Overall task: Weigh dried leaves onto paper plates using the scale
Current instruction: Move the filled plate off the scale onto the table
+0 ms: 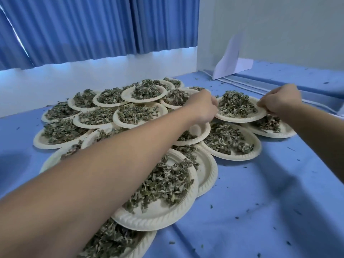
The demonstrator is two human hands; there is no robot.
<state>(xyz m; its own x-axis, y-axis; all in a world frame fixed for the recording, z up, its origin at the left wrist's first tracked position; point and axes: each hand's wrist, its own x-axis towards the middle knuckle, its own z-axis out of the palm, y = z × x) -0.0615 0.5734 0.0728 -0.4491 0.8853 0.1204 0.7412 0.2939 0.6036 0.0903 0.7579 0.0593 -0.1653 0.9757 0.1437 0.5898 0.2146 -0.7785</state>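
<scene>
Paper plate between left hand and right hand, fingertips indistinct.

1. My left forearm lies across the middle of the spread and hides parts of several plates beneath it.
2. My left hand shows only its back. Its fingertips are hidden at the rim of the top plate, so I cannot tell the grip.
3. My right arm is cut off by the right edge.
4. The nearest plate is cut off by the bottom edge.
5. The specks on the blue cloth are too small to tell apart.
</scene>
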